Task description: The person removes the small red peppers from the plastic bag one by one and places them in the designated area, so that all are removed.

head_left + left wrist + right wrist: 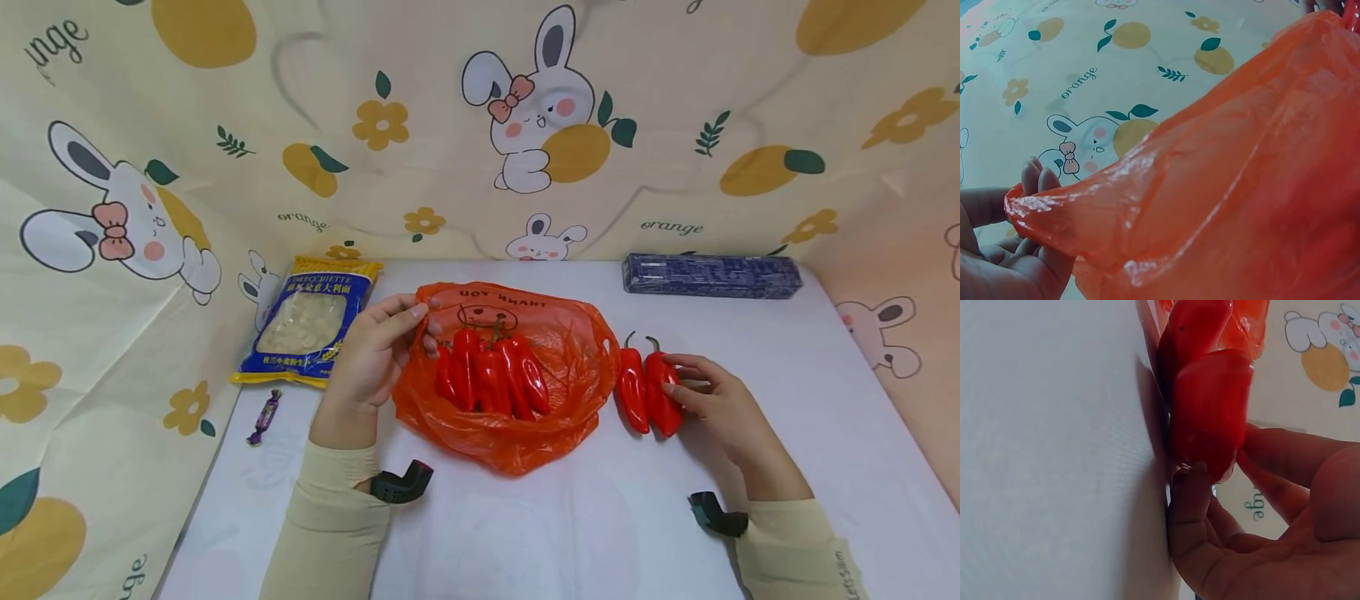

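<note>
An orange plastic bag lies spread at the middle of the table, several glossy red chili peppers inside its mouth. My left hand pinches the bag's left rim and lifts it, as the left wrist view shows with the stretched film between the fingers. To the right of the bag, two more red peppers lie side by side on the table. My right hand holds the outer pepper between thumb and fingers; in the right wrist view its rounded end faces me. The inner pepper sits right beside the bag.
A blue and yellow pasta packet lies at the back left, with a small purple wrapped candy in front of it. A long dark blue box stands at the back right. Printed cloth walls the table's back and sides.
</note>
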A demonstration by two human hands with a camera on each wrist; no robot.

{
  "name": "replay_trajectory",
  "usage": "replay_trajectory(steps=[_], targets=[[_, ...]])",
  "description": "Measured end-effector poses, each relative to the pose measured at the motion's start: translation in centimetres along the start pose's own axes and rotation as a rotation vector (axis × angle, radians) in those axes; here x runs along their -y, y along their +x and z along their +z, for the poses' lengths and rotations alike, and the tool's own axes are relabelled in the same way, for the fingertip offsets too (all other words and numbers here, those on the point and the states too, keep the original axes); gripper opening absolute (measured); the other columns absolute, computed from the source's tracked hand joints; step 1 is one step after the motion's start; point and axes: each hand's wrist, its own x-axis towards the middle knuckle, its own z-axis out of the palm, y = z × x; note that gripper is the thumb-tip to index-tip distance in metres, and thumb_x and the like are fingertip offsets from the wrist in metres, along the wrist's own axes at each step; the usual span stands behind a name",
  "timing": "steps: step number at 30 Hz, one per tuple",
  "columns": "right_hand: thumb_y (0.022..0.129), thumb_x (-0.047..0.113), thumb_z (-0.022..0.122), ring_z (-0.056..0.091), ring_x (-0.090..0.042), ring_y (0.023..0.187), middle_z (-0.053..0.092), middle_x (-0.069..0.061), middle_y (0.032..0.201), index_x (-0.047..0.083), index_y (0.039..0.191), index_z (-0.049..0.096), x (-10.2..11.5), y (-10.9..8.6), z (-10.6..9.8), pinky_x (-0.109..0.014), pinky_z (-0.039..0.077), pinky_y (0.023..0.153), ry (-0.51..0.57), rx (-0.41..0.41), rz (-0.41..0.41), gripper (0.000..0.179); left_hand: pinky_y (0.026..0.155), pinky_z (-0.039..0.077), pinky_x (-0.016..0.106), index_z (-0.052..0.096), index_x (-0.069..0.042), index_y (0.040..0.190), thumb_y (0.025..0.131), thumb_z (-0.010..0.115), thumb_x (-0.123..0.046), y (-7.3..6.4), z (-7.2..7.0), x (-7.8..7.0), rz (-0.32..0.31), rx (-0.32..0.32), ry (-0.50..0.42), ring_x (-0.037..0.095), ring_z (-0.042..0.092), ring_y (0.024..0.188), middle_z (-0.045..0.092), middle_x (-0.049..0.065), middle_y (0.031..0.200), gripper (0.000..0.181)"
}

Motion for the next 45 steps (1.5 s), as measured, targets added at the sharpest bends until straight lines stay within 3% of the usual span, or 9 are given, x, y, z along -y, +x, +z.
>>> replay_trajectory(steps=[10, 15, 22, 30, 36, 40, 45], targets=[[0.109, 0.019, 0.069, 0.052, -0.054, 0.133, 0.044, -0.033, 0.155, 0.007, 0.165, 0.044, 0.2, -0.1, 0.2, -0.029, 0.062, 0.082, 0.015, 0.020, -0.051, 0.063, 0.075, 0.061, 0.029, 0.060, 0.014, 0.121, 0.112, 0.056, -0.008, -0.1, -0.2, -0.3, 0.003, -0.003, 0.015, 0.020, 0.065, 0.077, 0.070, 0.010, 0.091, 0.024], [0.108, 0.019, 0.071, 0.056, -0.053, 0.131, 0.048, -0.032, 0.153, 0.007, 0.163, 0.046, 0.4, -0.1, 0.7, -0.031, 0.062, 0.084, 0.042, 0.044, -0.075, 0.062, 0.074, 0.062, 0.029, 0.064, 0.009, 0.118, 0.112, 0.055, -0.008, -0.1, -0.2, -0.4, 0.012, -0.008, 0.029, 0.020, 0.065, 0.075, 0.071, 0.011, 0.090, 0.019], [0.108, 0.018, 0.070, 0.056, -0.053, 0.131, 0.050, -0.031, 0.153, 0.008, 0.163, 0.048, 0.6, -0.1, 1.1, -0.031, 0.062, 0.085, 0.024, 0.065, -0.087, 0.060, 0.074, 0.061, 0.030, 0.060, 0.014, 0.122, 0.112, 0.056, -0.008, 0.0, -0.1, -0.5, 0.005, 0.000, 0.033, 0.020, 0.065, 0.075, 0.071, 0.011, 0.090, 0.025], [0.108, 0.020, 0.070, 0.058, -0.053, 0.130, 0.051, -0.032, 0.151, 0.008, 0.164, 0.046, 1.0, -0.3, 0.9, -0.033, 0.063, 0.085, 0.015, 0.072, -0.091, 0.062, 0.076, 0.061, 0.029, 0.064, 0.008, 0.117, 0.112, 0.056, -0.007, -0.1, 0.1, -0.5, -0.001, 0.016, 0.016, 0.021, 0.065, 0.077, 0.071, 0.011, 0.092, 0.018], [0.111, 0.026, 0.067, 0.058, -0.052, 0.129, 0.049, -0.032, 0.152, 0.008, 0.166, 0.041, 1.1, -0.5, 0.3, -0.030, 0.062, 0.083, -0.007, 0.029, -0.085, 0.064, 0.076, 0.061, 0.028, 0.060, 0.013, 0.121, 0.112, 0.056, -0.007, -0.2, 0.2, -0.4, -0.002, 0.016, 0.012, 0.021, 0.064, 0.078, 0.071, 0.011, 0.093, 0.022], [0.112, 0.028, 0.063, 0.061, -0.048, 0.124, 0.051, -0.031, 0.150, 0.008, 0.166, 0.042, 1.3, -0.7, 0.1, -0.027, 0.062, 0.081, -0.009, -0.045, -0.130, 0.062, 0.076, 0.061, 0.029, 0.060, 0.014, 0.124, 0.113, 0.056, -0.009, -0.2, 0.2, -0.4, 0.001, 0.012, 0.031, 0.021, 0.065, 0.077, 0.071, 0.011, 0.092, 0.026], [0.112, 0.023, 0.063, 0.064, -0.029, 0.113, 0.055, -0.028, 0.145, 0.010, 0.168, 0.038, 2.2, -1.2, 0.3, -0.023, 0.061, 0.079, 0.002, -0.138, -0.221, 0.062, 0.076, 0.061, 0.029, 0.058, 0.016, 0.123, 0.112, 0.056, -0.008, -0.2, 0.3, -0.4, 0.003, 0.017, 0.028, 0.021, 0.064, 0.078, 0.071, 0.011, 0.092, 0.026]])
